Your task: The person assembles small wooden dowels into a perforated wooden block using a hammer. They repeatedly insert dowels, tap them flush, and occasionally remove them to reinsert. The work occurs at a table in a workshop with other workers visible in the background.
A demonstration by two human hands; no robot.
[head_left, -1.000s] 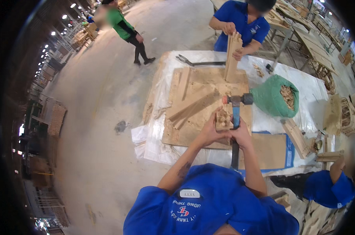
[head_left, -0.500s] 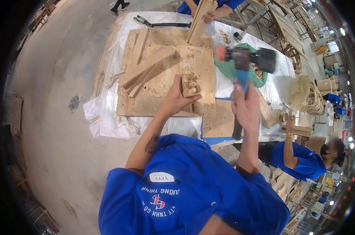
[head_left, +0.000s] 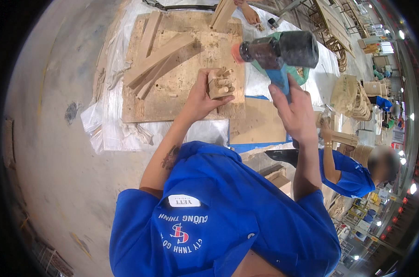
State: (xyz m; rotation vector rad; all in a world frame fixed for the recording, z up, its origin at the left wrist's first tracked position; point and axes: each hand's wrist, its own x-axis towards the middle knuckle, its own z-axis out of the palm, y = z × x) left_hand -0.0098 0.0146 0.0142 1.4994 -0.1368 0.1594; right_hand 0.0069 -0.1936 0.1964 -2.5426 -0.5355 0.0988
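My left hand (head_left: 199, 99) grips a small wooden block (head_left: 220, 84) with several dowel pegs sticking out of it, holding it on edge over a worn plywood board (head_left: 181, 99). My right hand (head_left: 295, 111) is closed around the blue handle of a mallet (head_left: 278, 51), whose dark, orange-faced head is raised to the right of the block, just above peg height. Several long wooden slats (head_left: 159, 60) lie crossed on the board to the left of the block.
White plastic sheet (head_left: 108, 120) covers the table around the board. A green bag (head_left: 296, 74) sits behind the mallet. Another person's hand (head_left: 251, 14) holds a slat at the far edge. A person in blue (head_left: 348, 171) works at my right, beside stacked wooden parts (head_left: 357, 99).
My head has tipped forward and closer to the table. The mallet has swung up and stays raised at the right of the block; my left hand keeps hold of the pegged block.
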